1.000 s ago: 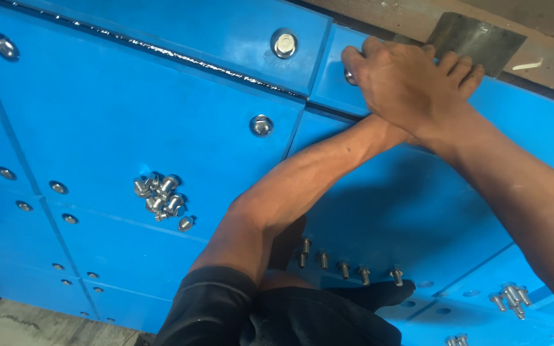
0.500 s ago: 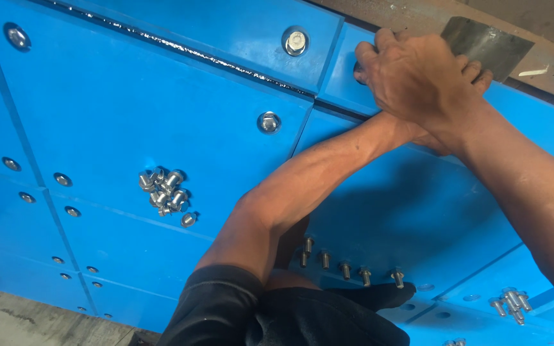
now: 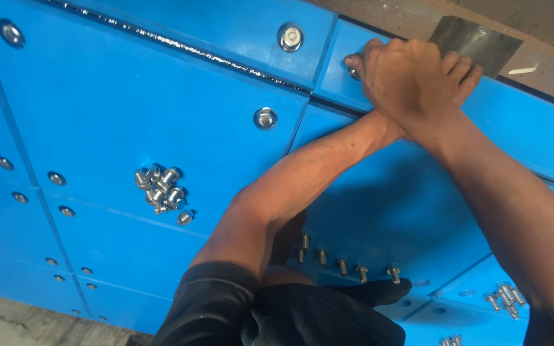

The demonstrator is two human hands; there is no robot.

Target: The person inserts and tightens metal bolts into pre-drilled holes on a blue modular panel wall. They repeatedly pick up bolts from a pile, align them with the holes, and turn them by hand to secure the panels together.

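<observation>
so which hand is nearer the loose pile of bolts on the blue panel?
Hard to separate: both hands are stacked together at the top edge bolt, far up and right of the bolt pile. The right hand lies on top; the left hand is mostly hidden beneath it.

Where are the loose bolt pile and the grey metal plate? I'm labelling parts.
loose bolt pile [image 3: 160, 189], head view, middle of heap.
grey metal plate [image 3: 482, 41], head view, bare centre.

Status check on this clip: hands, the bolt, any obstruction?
Right hand stacked over left hand, both at a bolt in blue panel. Grip hidden. Loose bolts lie apart.
</observation>
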